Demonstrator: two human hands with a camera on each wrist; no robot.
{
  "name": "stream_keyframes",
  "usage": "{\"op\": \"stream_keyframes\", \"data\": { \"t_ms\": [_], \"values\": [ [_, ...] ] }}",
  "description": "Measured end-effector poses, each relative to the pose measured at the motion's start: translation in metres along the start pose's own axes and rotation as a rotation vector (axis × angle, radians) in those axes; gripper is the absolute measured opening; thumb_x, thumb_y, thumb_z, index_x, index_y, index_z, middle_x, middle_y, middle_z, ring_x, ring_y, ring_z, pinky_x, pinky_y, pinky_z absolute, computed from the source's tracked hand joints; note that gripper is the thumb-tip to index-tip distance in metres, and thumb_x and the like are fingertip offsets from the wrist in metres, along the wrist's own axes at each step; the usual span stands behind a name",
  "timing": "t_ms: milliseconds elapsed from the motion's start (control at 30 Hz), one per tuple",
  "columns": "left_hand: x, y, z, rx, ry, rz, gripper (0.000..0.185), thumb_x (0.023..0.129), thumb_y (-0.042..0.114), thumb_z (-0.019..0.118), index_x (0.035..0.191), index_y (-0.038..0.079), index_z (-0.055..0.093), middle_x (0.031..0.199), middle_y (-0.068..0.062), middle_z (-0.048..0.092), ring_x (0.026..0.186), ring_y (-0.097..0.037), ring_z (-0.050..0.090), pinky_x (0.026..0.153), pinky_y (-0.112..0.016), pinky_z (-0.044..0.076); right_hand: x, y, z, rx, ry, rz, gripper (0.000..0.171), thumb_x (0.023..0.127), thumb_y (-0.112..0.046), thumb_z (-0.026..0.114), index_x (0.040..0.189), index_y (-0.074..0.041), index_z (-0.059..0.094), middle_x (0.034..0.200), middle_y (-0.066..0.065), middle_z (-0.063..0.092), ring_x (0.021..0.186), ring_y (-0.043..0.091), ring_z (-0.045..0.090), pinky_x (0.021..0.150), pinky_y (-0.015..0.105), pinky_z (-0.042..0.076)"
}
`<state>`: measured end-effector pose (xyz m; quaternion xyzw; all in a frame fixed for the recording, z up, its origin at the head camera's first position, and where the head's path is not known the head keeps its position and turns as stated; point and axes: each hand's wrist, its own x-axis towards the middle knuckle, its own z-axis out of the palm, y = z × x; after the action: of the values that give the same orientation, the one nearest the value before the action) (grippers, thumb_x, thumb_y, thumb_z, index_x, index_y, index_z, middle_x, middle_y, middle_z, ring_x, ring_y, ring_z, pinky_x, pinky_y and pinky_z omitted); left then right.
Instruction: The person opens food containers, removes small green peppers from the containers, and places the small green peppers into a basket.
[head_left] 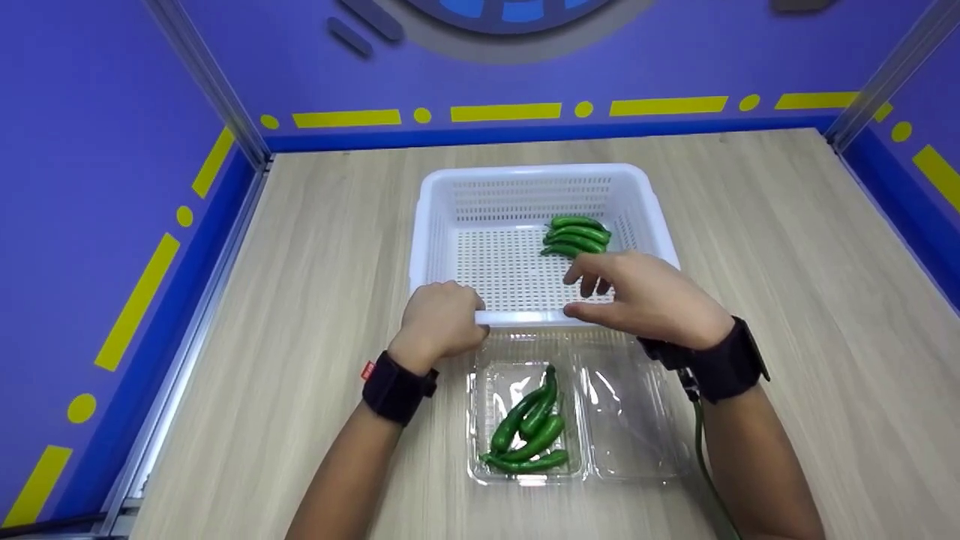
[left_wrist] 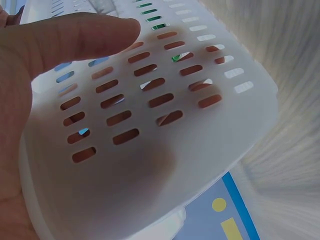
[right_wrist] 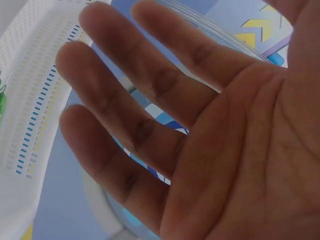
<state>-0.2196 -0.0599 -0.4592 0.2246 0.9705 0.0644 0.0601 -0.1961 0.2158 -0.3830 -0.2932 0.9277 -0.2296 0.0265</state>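
Observation:
A white slotted basket stands mid-table, with several green peppers grouped at its right side. My left hand grips the basket's near left corner. In the left wrist view its thumb lies along the outside of the slotted wall, and the other fingers show through the slots. Over the near right rim hovers my right hand, fingers apart and loosely bent. Its palm holds nothing. Close in front of the basket, a clear plastic clamshell box lies unfolded, several green peppers in its left half.
A light wood-grain table carries everything. Blue-purple panels with yellow marks stand along its back and sides. A green cable runs from the right wrist strap down along the forearm.

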Motion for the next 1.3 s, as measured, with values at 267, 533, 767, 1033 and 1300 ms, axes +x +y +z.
{"op": "stream_keyframes", "data": {
  "t_ms": [267,533,767,1033,1300],
  "values": [
    [0.000,0.000,0.000,-0.008,0.005,0.011,0.037,0.081,0.031,0.068,0.055,0.023,0.042,0.057,0.009,0.040,0.057,-0.015,0.045,0.051,-0.036,0.039,-0.002,-0.007,0.003,0.013,-0.042,-0.024,0.030,0.088,-0.036,0.076,0.110,-0.018,0.068,0.093,-0.003,0.072,0.087,0.015,0.067,0.079,0.037,0.053],
    [0.001,0.000,0.001,-0.001,0.007,0.010,0.034,0.081,0.031,0.068,0.055,0.023,0.047,0.058,0.007,0.046,0.058,-0.017,0.050,0.053,-0.039,0.043,-0.004,-0.024,0.017,-0.027,-0.126,-0.081,0.034,0.086,-0.034,0.078,0.112,-0.015,0.068,0.099,0.000,0.073,0.092,0.019,0.069,0.081,0.039,0.054],
    [0.001,0.000,0.001,0.001,0.002,0.007,0.028,0.080,0.031,0.069,0.058,0.021,0.055,0.058,0.007,0.049,0.057,-0.018,0.052,0.052,-0.038,0.042,-0.007,-0.044,0.028,-0.083,-0.184,-0.100,0.036,0.084,-0.036,0.078,0.113,-0.018,0.069,0.096,-0.004,0.072,0.089,0.017,0.069,0.078,0.038,0.054],
    [0.001,-0.001,0.000,0.009,-0.006,0.001,0.029,0.080,0.031,0.068,0.058,0.022,0.052,0.059,0.006,0.050,0.058,-0.018,0.053,0.053,-0.037,0.041,-0.002,-0.056,0.049,-0.115,-0.225,-0.158,0.034,0.081,-0.033,0.081,0.109,-0.017,0.071,0.095,-0.003,0.074,0.085,0.015,0.070,0.076,0.036,0.055],
    [0.000,-0.001,0.000,0.013,0.026,0.020,0.032,0.078,0.030,0.069,0.055,0.022,0.047,0.058,0.006,0.047,0.056,-0.018,0.050,0.051,-0.039,0.042,0.001,-0.057,0.069,-0.151,-0.237,-0.224,0.032,0.074,-0.022,0.082,0.103,-0.016,0.071,0.089,0.001,0.073,0.079,0.017,0.069,0.069,0.034,0.054]
  ]
}}
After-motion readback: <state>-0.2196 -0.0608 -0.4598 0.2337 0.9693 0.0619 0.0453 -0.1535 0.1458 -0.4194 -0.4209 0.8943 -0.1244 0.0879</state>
